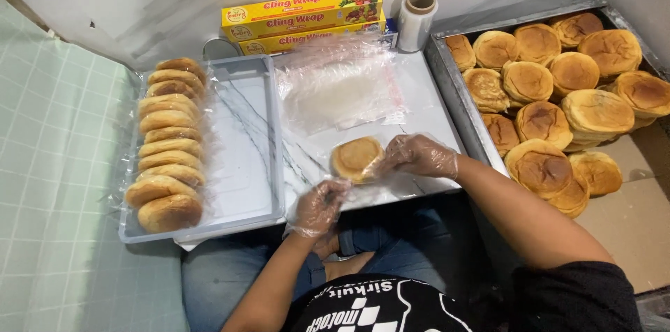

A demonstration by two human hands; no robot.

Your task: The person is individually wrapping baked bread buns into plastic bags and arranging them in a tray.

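A round golden bun [354,157] sits in a clear plastic bag on the white board. My right hand [419,156], in a thin clear glove, grips the bag at the bun's right side. My left hand [318,208], also gloved, pinches the bag's loose end just below and left of the bun. A stack of empty clear bags [340,91] lies just beyond the bun.
A clear tray [241,137] at the left holds a row of wrapped buns [167,144] standing on edge. A metal tray [447,88] at the right is piled with bare buns [558,88]. Yellow wrap boxes [303,18] and a film roll [417,19] stand against the wall.
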